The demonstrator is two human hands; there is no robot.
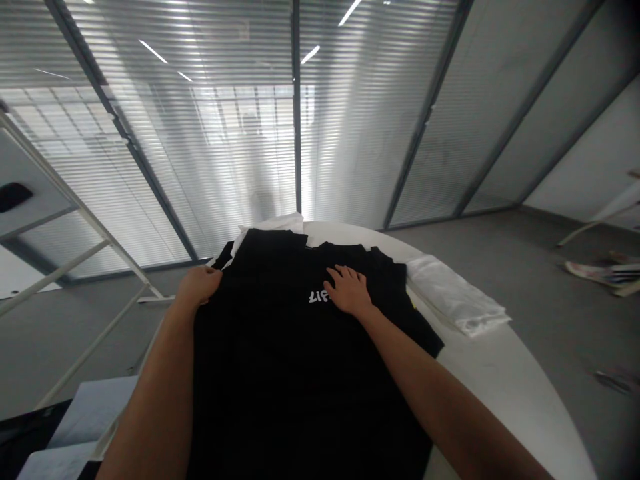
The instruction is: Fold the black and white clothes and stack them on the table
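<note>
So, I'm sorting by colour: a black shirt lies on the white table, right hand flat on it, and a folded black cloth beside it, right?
Not quite: in the head view the folded cloth beside the black shirt is white, not black. The rest holds: the shirt lies on the white table with the right hand flat on it.

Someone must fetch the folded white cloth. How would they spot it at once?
Find the round white table before the glass wall with blinds. A black shirt covers most of it; the folded white cloth lies along the shirt's right edge. It is the thick white stack, not the flat white piece at the shirt's far end.
</note>
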